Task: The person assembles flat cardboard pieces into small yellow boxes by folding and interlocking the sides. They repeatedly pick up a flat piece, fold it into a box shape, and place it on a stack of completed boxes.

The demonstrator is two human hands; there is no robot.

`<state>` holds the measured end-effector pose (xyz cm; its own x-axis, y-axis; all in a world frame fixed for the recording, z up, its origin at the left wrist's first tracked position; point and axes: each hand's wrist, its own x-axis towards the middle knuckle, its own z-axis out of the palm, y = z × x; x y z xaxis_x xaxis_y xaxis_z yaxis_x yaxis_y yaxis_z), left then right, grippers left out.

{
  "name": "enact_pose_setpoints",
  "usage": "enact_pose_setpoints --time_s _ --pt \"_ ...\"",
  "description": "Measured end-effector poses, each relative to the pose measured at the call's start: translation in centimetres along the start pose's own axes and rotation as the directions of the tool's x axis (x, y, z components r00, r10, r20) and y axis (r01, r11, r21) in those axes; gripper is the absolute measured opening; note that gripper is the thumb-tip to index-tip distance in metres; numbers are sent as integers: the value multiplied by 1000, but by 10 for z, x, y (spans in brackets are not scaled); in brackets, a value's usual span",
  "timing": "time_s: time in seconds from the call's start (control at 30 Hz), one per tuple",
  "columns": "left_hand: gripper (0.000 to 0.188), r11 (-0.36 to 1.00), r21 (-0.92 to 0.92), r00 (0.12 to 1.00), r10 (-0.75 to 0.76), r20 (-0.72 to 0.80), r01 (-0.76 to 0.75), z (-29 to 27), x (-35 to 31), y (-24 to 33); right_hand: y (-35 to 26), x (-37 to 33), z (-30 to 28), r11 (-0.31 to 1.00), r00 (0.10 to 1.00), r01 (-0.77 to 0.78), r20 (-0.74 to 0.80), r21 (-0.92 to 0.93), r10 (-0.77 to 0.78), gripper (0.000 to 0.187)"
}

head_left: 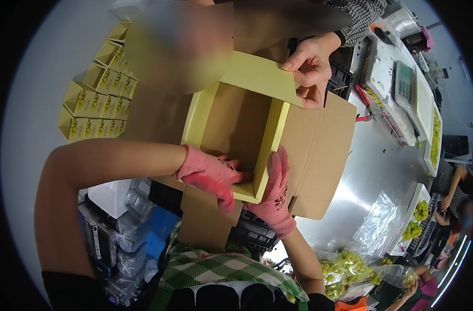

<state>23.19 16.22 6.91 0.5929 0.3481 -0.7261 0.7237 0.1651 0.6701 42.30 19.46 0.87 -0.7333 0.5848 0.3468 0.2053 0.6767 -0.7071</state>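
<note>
Nearest us, a green checked apron [216,272] sits below the yellow carton [273,132], whose walls stand; its flap [252,72], in a co-worker's hand [313,67], seems left to fold. Our left hand [210,173]'s half-open grip straddles the near wall; our right hand [278,199] cups the outer corner, how tightly we cannot tell. Right of the carton, past brown cardboard [322,155], the steel desk [371,166] offers room.

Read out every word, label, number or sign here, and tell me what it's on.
Nothing is clear enough to quote.
Stacked yellow boxes, left: print too small.
Scale display: too small.
Pink gloves: dark markings, too blurred.
White label, lower left: too small.
Open yellow box: none showing.
</note>
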Motion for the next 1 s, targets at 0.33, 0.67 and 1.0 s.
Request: enact_pose_setpoints --time_s 0.33,0.67,1.0 --pt "106 996 85 962 -39 269 16 -27 13 -4 16 6 7 987 997 73 -43 140 -67 94" --pt "66 953 280 983 64 174 -112 -19 24 -9 16 6 4 985 999 -48 15 164 46 81" --pt "49 970 240 -130 233 -964 -40 76 -58 -29 -50 63 -58 988 959 119 248 101 -140 73"
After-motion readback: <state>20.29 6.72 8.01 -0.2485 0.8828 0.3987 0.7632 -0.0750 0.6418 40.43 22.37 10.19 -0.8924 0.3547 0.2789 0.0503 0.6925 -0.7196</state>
